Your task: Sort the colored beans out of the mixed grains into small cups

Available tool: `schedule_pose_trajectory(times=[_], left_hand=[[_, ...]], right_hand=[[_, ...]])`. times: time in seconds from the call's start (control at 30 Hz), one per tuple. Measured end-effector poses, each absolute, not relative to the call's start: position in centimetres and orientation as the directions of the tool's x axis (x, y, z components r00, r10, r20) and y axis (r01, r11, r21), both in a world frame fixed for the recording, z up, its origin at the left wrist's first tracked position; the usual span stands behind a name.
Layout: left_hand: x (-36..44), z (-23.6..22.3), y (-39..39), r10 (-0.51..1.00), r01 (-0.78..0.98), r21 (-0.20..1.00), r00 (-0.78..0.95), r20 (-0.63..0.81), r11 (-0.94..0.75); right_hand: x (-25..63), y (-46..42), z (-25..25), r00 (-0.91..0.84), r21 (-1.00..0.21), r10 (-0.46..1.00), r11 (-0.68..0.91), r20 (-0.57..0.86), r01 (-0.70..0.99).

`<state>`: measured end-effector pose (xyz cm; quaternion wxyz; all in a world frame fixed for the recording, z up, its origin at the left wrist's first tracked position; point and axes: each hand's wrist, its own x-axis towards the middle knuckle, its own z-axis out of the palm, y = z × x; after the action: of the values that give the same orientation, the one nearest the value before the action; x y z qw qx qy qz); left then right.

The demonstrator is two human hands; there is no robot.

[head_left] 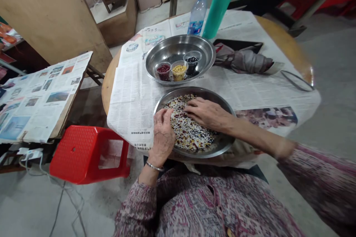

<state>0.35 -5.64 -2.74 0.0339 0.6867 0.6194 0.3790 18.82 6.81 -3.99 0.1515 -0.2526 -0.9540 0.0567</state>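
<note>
A shallow metal basin (222, 147) in front of me holds a mix of white, yellow, dark red and black grains and beans (191, 131). My left hand (163, 133), with a bracelet at its wrist, is closed at the basin's left rim, thumb on the inner side. Reaching in from the right, my right hand (209, 114) has its fingers bent together down at the grains; whatever is between the fingertips is hidden. Behind stands a second metal basin (151, 50) with clear cups of red beans (163, 70), yellow beans (178, 71) and black beans (191, 63).
Newspaper (125, 96) covers the round table. At its back stand a water bottle (198, 13) and a tall green bottle (221, 5). A folded umbrella (241, 59) lies right of the back basin. A red stool (75, 152) and a newspaper-covered table (41, 96) are on the left.
</note>
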Motion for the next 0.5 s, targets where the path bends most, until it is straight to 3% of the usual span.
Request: schedule_pose_trajectory(times=[0.13, 0.2, 0.3, 0.4, 0.5], left_hand=[[0.3, -3.2, -5.6, 0.835, 0.796, 0.538, -0.077, 0.545, -0.278], [0.2, -3.4, -5.7, 0.793, 0.768, 0.553, -0.098, 0.601, -0.324], [0.0, -3.5, -5.7, 0.766, 0.761, 0.550, -0.113, 0.633, -0.343], [0.0, -3.2, -5.6, 0.816, 0.802, 0.517, -0.065, 0.575, -0.300], [0.2, -2.8, -5.4, 0.869, 0.852, 0.449, 0.014, 0.494, -0.269]], right_hand=[[20.2, 3.7, -3.4, -0.827, -0.291, 0.484, 0.866, 0.286, 0.406], [19.4, 1.7, -3.0, -0.873, -0.334, 0.387, 0.899, 0.298, 0.284], [17.5, 0.5, -3.1, -0.916, -0.297, 0.250, 0.942, 0.313, 0.156], [17.0, 1.6, -3.8, -0.898, -0.209, 0.274, 0.955, 0.343, 0.212], [18.2, 3.7, -4.4, -0.819, -0.135, 0.397, 0.917, 0.414, 0.376]])
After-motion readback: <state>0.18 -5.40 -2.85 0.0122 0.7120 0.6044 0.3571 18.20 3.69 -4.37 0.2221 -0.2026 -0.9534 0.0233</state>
